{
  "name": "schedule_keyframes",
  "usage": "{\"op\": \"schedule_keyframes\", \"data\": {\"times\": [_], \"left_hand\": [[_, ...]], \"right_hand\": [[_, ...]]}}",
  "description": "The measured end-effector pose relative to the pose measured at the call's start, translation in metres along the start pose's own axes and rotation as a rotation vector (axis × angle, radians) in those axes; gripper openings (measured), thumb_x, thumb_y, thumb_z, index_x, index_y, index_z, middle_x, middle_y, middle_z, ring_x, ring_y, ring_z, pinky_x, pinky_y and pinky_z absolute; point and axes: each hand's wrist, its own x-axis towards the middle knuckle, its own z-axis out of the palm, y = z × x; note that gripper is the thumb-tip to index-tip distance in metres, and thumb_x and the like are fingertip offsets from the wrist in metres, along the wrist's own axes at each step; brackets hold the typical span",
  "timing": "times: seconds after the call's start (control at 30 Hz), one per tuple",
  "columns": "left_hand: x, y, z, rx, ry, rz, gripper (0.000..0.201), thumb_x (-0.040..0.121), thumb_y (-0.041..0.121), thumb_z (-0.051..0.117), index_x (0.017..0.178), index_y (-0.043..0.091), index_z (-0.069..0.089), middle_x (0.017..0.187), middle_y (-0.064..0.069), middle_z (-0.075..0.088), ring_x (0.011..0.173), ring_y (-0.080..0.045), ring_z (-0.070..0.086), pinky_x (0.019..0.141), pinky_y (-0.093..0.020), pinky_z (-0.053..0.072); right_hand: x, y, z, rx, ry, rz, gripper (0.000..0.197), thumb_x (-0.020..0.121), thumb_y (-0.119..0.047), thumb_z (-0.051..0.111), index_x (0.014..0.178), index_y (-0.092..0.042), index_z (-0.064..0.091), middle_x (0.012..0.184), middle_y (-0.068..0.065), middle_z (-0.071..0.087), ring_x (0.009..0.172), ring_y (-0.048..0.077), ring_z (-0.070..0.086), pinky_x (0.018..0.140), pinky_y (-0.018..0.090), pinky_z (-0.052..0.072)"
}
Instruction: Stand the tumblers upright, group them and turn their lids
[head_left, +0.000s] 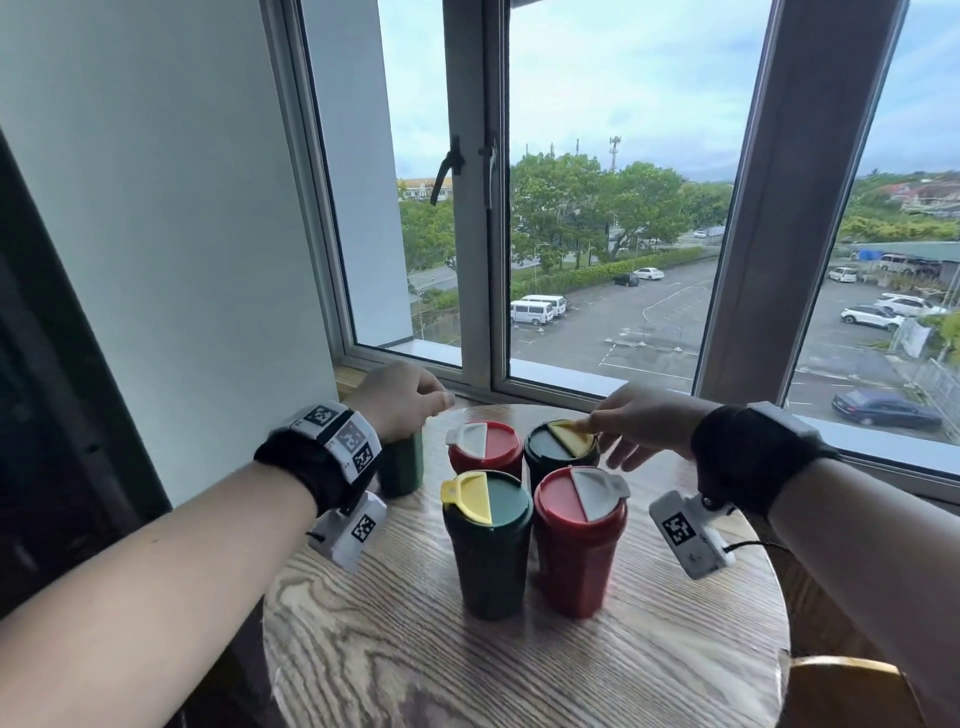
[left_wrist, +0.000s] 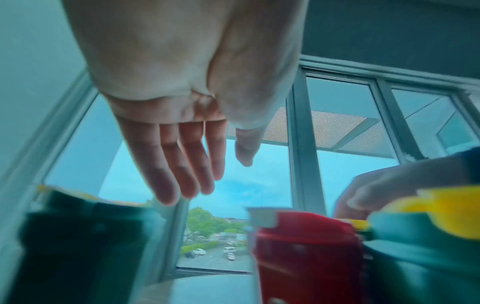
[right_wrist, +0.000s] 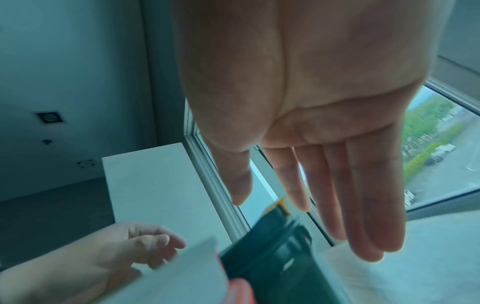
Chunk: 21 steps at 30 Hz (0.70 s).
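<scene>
Five lidded tumblers are shown upright on the round wooden table (head_left: 519, 670): four are grouped in a close square, and a fifth green tumbler (head_left: 401, 467) is set apart, beside the far red tumbler (head_left: 485, 448) on its window-wall side. A likely fault is judged to be toppling: the grouped tumblers stand almost touching, so a sideways push on the yellow lid flap (head_left: 570, 435) of the far green tumbler (head_left: 558, 451) could be passed to the near red tumbler (head_left: 579, 540) or the near green tumbler (head_left: 488, 545). The fifth tumbler could likewise be knocked toward the table edge if it were caught from above rather than gripped. The right hand (head_left: 636, 423) is seen with fingers extended and slightly spread, its fingertips at the yellow flap; firm contact cannot be confirmed, and nothing is held. The left hand (head_left: 397, 397) is poised above the fifth tumbler with fingers loosely bent and thumb parted from them; nothing is enclosed.
</scene>
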Motion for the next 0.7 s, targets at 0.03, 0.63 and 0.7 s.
{"op": "schedule_keyframes", "data": {"times": [0.03,0.63,0.7], "left_hand": [[0.001,-0.005,-0.007,0.027,0.044,0.002,0.025,0.094,0.039,0.065,0.104,0.019,0.077,0.096,0.001,0.073,0.092,-0.021,0.067,0.086,-0.039,0.057],[0.048,-0.08,0.004,0.081,0.119,-0.289,0.039,0.08,0.043,0.078,0.106,0.014,0.074,0.114,-0.008,0.072,0.09,-0.023,0.059,0.078,-0.029,0.044],[0.051,-0.071,0.005,0.093,0.118,-0.243,0.042,0.08,0.042,0.079,0.112,0.014,0.073,0.116,-0.007,0.071,0.091,-0.022,0.058,0.079,-0.029,0.045]], "right_hand": [[-0.006,-0.001,-0.002,-0.032,0.019,-0.027,0.041,0.096,-0.041,0.067,0.109,-0.002,0.074,0.105,0.016,0.075,0.091,0.029,0.075,0.073,0.035,0.064],[-0.047,0.009,0.034,-0.387,0.155,-0.27,0.047,0.096,-0.048,0.064,0.14,-0.033,0.059,0.167,-0.015,0.027,0.147,0.013,0.038,0.118,0.033,0.032],[-0.047,0.009,0.034,-0.422,0.17,-0.299,0.044,0.097,-0.046,0.063,0.139,-0.031,0.061,0.165,-0.016,0.032,0.145,0.011,0.04,0.117,0.031,0.032]]}}
